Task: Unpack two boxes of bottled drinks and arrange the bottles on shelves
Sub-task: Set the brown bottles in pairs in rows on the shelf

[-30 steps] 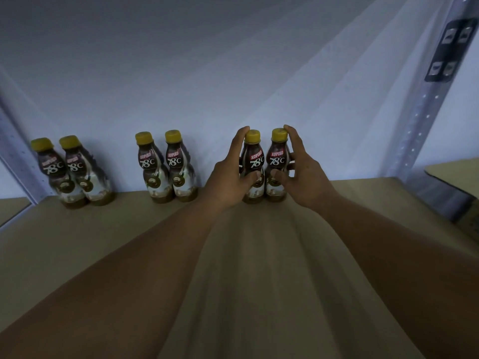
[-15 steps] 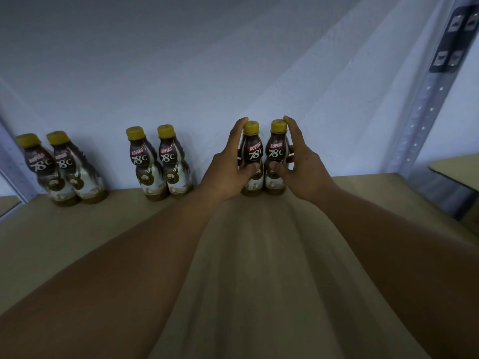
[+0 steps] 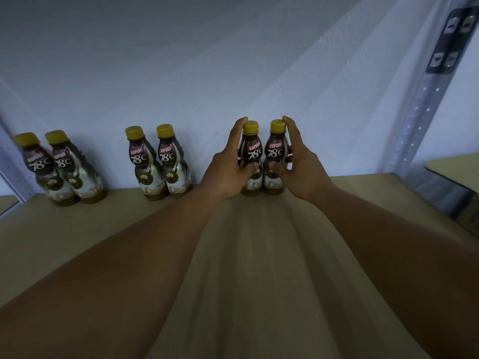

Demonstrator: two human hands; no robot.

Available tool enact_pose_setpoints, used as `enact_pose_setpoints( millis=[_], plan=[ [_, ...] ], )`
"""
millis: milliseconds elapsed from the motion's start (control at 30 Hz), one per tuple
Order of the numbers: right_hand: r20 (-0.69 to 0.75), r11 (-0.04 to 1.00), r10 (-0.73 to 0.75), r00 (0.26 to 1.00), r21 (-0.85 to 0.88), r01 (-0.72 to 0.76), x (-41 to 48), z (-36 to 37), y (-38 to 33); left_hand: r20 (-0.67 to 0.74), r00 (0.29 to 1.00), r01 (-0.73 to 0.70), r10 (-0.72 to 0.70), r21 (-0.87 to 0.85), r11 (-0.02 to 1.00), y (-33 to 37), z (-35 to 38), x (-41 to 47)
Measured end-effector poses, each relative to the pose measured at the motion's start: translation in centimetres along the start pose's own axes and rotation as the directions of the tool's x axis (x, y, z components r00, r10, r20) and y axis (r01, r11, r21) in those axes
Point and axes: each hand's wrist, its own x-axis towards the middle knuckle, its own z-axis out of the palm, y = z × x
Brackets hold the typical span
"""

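Two brown coffee bottles with yellow caps stand side by side at the back of the tan shelf board (image 3: 259, 255). My left hand (image 3: 228, 169) grips the left bottle (image 3: 252, 154), thumb across its front and forefinger up by the cap. My right hand (image 3: 298, 169) grips the right bottle (image 3: 276, 151) the same way. Both bottles are upright, their bases on the shelf near the white wall. Two more pairs of the same bottles stand along the wall: a middle pair (image 3: 160, 164) and a far-left pair (image 3: 59, 169).
A perforated metal upright (image 3: 414, 112) rises at the right with a black bracket (image 3: 451, 40) near its top. A neighbouring shelf board (image 3: 456, 169) shows at the right edge. Another metal upright (image 3: 10, 167) stands at the far left.
The view has shifted slightly, so the bottles sit a little lower and further right in the picture. My hands stay wrapped round the same two bottles at the wall.
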Motion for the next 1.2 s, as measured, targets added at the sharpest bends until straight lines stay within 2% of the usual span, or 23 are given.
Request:
enact_pose_setpoints(
  millis=[333,433,567,733,900,1100,1200],
  plan=[
    [-0.011,0.999,0.013,1.000,0.037,-0.012,-0.4,-0.1,-0.3,0.001,1.000,0.013,-0.013,-0.040,0.999,-0.1,0.3,-0.2],
    [-0.008,0.985,0.137,0.991,0.105,-0.135,-1.4,0.2,-0.4,0.036,0.996,0.079,-0.076,-0.100,0.992,-0.4,0.5,-0.8],
    [0.081,0.928,0.323,0.943,0.168,-0.332,-4.0,0.5,0.0,0.053,0.981,0.192,-0.187,-0.111,0.975,-0.8,0.9,-3.4],
    [0.175,0.908,0.411,0.895,0.012,-0.419,-8.1,-0.1,-1.8,0.071,0.940,0.336,-0.332,-0.041,0.941,-0.7,0.7,-8.0],
    [0.235,0.917,0.383,0.893,-0.212,-0.337,-14.0,-0.2,-6.0,0.068,0.937,0.331,-0.343,0.141,0.933,0.4,-1.0,-14.8],
    [0.307,0.928,0.305,0.901,-0.310,-0.209,-22.0,-0.6,-12.4,0.110,0.958,0.214,-0.264,0.335,0.918,3.8,-4.0,-24.4],
    [0.286,0.914,0.273,0.918,-0.375,-0.155,-26.2,-0.5,-14.9,0.086,0.972,0.171,-0.219,0.382,0.908,5.6,-5.0,-29.4]
  ],
)
